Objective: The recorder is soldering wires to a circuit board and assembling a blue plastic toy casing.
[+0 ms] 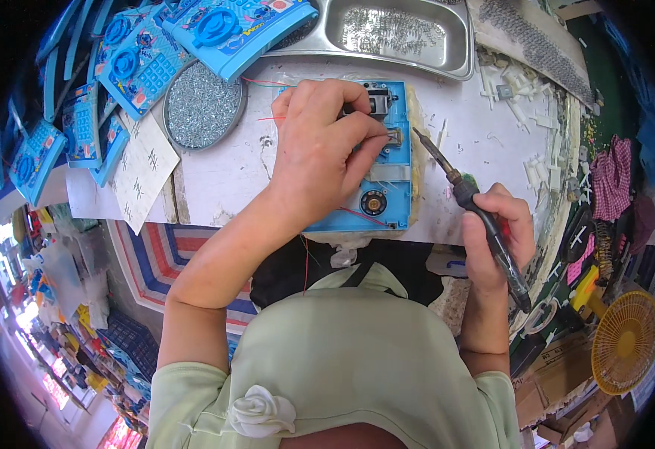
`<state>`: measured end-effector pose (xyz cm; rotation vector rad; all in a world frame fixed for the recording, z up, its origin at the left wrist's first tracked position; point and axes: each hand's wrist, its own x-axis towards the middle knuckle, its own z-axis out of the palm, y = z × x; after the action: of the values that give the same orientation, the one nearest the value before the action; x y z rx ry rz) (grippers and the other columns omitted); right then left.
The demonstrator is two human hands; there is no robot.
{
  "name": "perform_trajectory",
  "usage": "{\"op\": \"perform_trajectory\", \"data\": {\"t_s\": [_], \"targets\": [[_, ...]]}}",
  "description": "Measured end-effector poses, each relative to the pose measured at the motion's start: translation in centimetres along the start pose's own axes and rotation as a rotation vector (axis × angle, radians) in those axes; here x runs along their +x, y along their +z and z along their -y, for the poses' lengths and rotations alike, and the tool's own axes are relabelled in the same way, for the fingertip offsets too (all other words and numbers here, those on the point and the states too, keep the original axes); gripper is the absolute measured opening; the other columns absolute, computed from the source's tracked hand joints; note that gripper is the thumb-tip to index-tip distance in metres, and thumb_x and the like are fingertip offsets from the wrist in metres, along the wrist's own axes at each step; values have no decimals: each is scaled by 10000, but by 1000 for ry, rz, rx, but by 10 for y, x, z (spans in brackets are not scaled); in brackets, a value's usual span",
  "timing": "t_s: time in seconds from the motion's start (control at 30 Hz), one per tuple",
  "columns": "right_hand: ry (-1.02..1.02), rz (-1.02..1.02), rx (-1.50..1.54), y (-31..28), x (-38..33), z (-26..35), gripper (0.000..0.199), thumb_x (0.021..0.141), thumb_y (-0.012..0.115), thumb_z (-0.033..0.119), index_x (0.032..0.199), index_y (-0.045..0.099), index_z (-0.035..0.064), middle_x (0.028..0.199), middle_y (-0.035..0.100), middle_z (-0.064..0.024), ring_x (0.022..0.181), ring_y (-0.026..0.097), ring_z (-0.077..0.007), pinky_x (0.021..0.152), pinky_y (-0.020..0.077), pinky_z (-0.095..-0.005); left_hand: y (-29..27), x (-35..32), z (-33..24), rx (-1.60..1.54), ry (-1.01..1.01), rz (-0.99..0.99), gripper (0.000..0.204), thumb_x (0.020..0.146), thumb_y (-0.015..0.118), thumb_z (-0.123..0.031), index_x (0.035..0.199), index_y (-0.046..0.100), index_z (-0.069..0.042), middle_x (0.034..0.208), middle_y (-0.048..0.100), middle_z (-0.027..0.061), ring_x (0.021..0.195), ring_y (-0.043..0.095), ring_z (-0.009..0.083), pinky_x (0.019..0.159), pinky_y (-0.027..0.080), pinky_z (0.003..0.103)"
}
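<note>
A light-blue plastic housing (pixel 397 153) lies on the table with its inner side up, holding a round black speaker-like part (pixel 373 202) and a small dark box-shaped part (pixel 378 102). My left hand (pixel 316 142) reaches over it, covering its left side. The thumb and fingertips are pinched together beside a small part in the middle of the housing; what they grip is hidden. In my right hand (pixel 503 232) is a soldering iron (pixel 484 213) with a dark handle. Its tip points up and left, just right of the housing, apart from it. Thin red wires show by the housing.
A round dish of small screws (pixel 204 105) stands left of the housing. Blue printed toy panels (pixel 144 71) pile up at the far left. Behind is a metal tray (pixel 466 45) with small metal pieces. White plastic parts (pixel 537 172) and a yellow fan (pixel 626 340) are at right.
</note>
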<state>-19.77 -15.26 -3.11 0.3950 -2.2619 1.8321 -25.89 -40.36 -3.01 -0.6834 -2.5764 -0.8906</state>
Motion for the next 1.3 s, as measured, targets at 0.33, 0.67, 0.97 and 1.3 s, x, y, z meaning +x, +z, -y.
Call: {"op": "perform_trajectory", "data": {"t_s": [0.33,0.67,0.97,1.3], "targets": [[13,19,3,0,-5,0,278,815,771,-6,1059,636,-3,702,504,-17,597,412,-100,533,287,-245,-2,3,-6,22,17,62,186,668,815,-111,819,711,-141,1046,588,32,957,536,263,877,335,420],[7,34,21,-2,-8,-2,268,816,779,-2,1044,640,3,706,533,-27,597,443,-107,530,312,-246,1,2,-7,56,31,58,221,645,811,-113,849,737,-157,1050,592,22,954,543,237,875,339,414],[26,24,20,0,-9,2,248,820,791,34,1019,646,-1,716,559,-46,593,459,-123,529,333,-250,1,0,-6,51,45,45,230,641,813,-114,854,743,-166,1056,594,28,982,544,252,883,343,419],[-9,19,7,3,-8,-1,231,808,799,50,982,657,-1,715,566,-53,589,468,-134,523,347,-253,3,-1,-5,47,44,36,242,640,815,-117,863,737,-168,1059,594,26,953,540,247,873,336,415]]}}
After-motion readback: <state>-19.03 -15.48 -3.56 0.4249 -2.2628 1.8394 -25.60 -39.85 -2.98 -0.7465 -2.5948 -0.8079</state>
